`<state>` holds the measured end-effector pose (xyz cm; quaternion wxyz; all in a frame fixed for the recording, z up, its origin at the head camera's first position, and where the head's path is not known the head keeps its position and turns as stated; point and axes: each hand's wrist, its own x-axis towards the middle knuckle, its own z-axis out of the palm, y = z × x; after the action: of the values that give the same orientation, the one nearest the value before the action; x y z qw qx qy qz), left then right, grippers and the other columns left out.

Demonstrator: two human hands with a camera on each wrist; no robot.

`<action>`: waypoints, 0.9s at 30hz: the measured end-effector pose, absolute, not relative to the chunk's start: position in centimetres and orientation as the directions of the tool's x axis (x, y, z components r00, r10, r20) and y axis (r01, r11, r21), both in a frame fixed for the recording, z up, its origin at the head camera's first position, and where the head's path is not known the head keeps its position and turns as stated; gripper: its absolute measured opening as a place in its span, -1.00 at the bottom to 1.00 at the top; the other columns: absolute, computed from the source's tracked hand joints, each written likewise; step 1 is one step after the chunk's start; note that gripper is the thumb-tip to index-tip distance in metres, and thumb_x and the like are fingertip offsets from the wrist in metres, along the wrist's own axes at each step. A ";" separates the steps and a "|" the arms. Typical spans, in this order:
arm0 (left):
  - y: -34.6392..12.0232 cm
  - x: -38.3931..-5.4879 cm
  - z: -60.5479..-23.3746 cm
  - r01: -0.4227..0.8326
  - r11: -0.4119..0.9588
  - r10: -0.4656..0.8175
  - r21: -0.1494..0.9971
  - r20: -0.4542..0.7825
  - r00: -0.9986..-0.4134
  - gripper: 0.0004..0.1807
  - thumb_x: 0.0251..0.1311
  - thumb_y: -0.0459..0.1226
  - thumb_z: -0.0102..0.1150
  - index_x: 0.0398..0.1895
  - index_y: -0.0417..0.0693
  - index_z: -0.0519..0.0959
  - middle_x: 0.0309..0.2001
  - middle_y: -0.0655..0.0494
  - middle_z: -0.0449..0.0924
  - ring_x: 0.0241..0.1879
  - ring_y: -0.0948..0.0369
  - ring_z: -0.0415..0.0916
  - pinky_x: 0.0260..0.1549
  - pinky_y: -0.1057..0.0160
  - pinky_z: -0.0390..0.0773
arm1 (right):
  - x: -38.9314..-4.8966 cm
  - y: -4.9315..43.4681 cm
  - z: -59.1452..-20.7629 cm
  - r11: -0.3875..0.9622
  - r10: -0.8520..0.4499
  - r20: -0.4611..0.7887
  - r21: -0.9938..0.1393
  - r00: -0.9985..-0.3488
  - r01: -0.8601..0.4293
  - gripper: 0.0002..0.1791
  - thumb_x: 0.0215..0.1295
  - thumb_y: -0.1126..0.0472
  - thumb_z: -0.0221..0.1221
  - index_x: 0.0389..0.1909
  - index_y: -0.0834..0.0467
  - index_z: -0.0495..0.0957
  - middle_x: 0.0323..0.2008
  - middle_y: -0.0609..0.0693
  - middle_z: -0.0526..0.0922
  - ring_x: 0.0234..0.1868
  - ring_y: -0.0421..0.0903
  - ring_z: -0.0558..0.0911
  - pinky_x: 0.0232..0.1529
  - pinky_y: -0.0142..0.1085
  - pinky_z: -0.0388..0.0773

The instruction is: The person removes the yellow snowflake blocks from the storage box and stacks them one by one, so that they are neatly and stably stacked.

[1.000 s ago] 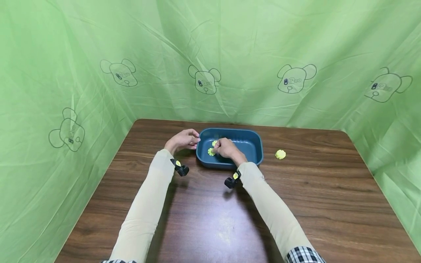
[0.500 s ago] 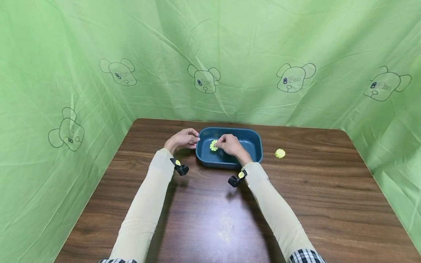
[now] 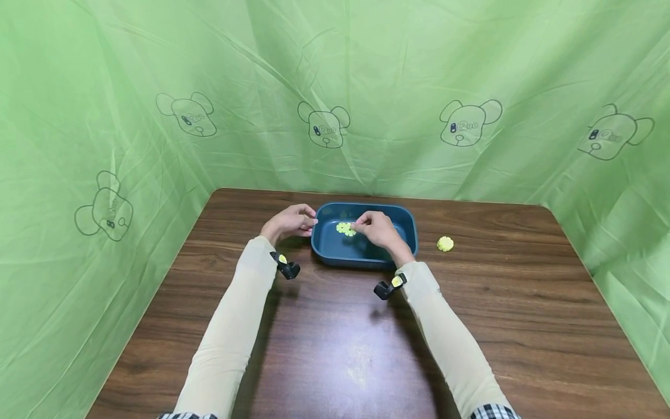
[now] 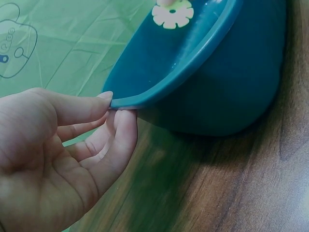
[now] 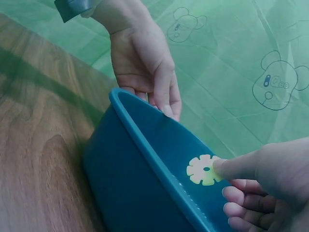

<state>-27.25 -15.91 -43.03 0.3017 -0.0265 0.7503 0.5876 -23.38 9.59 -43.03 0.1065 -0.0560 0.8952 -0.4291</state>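
Note:
A dark blue rectangular tub (image 3: 366, 260) stands on the wooden table. At its left end, my left hand (image 3: 291, 223) pinches the rim between thumb and fingers, as the left wrist view (image 4: 63, 145) shows closely. Inside the tub's outline, my right hand (image 3: 378, 230) pinches a thin yellow flower-shaped disc (image 5: 197, 169) with notched edges and a small centre hole. In the head view a second yellow disc (image 3: 341, 227) appears just left of the held one, partly overlapping it in view. The fingers under the held disc are partly hidden.
A small yellow scalloped pile, seemingly of similar discs (image 3: 445, 244), lies on the table right of the tub. Green cloth (image 3: 387, 157) printed with bear-head outlines hangs behind and beside the brown table (image 3: 523, 302). Both wrists wear small black cameras (image 3: 389, 286).
My right hand has shifted right and slightly up with its disc, away from the tub's front left. My left hand stays at the rim.

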 end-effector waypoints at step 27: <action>-15.9 -27.1 -42.9 -0.384 0.309 0.324 0.870 -0.476 -0.818 -0.71 0.32 -0.42 0.04 0.05 -0.27 0.28 -0.33 0.03 0.47 -0.41 0.23 0.49 -0.12 0.19 0.65 | -21.8 17.7 -40.8 0.604 -0.084 0.000 -0.796 -0.996 -0.051 -0.72 0.28 0.03 0.22 -0.24 0.20 0.60 -0.23 0.10 0.62 -0.23 -0.05 0.49 -0.24 -0.29 0.41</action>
<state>-27.12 -15.88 -42.92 0.3012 -0.0202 0.7508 0.5876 -21.78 17.66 -40.83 0.0187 -0.0375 0.8953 -0.4435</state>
